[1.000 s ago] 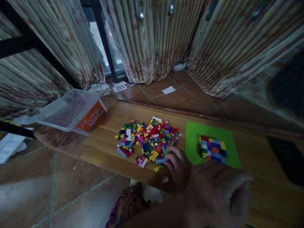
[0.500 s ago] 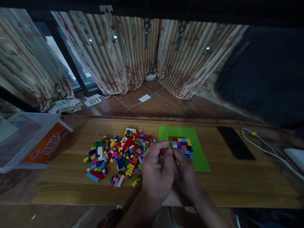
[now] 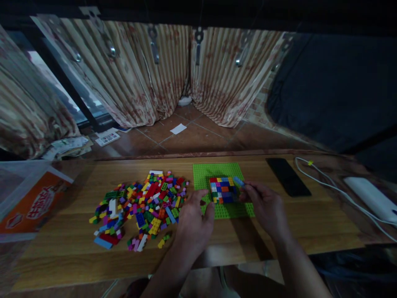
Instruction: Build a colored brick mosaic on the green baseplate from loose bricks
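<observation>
On the green baseplate (image 3: pixel 201 171) sits a block of mixed-colour toy bricks (image 3: pixel 223 189), built up in a rough rectangle. My right hand (image 3: pixel 267 207) pinches a light blue brick (image 3: pixel 238 181) between thumb and fingers, just above the structure's right edge. My left hand (image 3: pixel 195 217) is at the plate's left front edge, thumb and fingers apart, with nothing seen between them. A spread pile of loose bricks (image 3: pixel 151 194) in many colours lies to the left of my left hand.
A dark phone-like slab (image 3: pixel 288 176) lies right of the plate. Beyond it are a white cable (image 3: pixel 328 186) and a white power strip (image 3: pixel 370 198). A clear plastic box with an orange label (image 3: pixel 39 203) stands at the table's left end.
My hands were together in front of the plate and have parted. The right moved right and up with the light blue brick, now in plain sight; the left opened. The view turned slightly right.
</observation>
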Demonstrator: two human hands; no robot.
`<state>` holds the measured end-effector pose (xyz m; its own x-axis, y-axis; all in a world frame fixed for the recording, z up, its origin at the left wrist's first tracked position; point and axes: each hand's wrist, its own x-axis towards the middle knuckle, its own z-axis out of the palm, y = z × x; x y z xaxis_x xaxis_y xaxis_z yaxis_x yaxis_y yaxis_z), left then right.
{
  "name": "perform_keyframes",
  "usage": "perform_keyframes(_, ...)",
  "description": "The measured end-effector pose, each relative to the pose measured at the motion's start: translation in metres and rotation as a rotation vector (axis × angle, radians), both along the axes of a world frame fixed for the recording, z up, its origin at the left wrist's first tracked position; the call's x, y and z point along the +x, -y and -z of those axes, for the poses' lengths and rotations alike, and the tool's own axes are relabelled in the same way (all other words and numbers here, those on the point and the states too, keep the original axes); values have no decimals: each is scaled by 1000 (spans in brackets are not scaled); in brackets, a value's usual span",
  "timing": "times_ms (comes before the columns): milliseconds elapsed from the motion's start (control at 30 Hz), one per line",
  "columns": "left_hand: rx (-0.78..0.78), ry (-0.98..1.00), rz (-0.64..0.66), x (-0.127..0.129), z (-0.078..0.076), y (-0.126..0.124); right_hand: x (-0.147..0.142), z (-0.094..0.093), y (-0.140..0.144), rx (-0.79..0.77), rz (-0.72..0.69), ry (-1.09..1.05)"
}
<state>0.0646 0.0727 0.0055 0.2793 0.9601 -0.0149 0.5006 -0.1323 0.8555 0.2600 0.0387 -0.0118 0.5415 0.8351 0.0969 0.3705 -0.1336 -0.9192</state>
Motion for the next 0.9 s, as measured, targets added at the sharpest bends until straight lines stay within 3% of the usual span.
perform_keyframes(233, 9, -139, 71, 10, 8, 1, 5, 3, 5, -107, -88, 234)
perform_keyframes(433, 27, -229, 121, 15, 9, 3, 5, 7, 5, -58, -160, 433)
perform_keyframes(900, 33, -210, 164, 14, 16, 4, -5, 11, -1, 63, -221, 502)
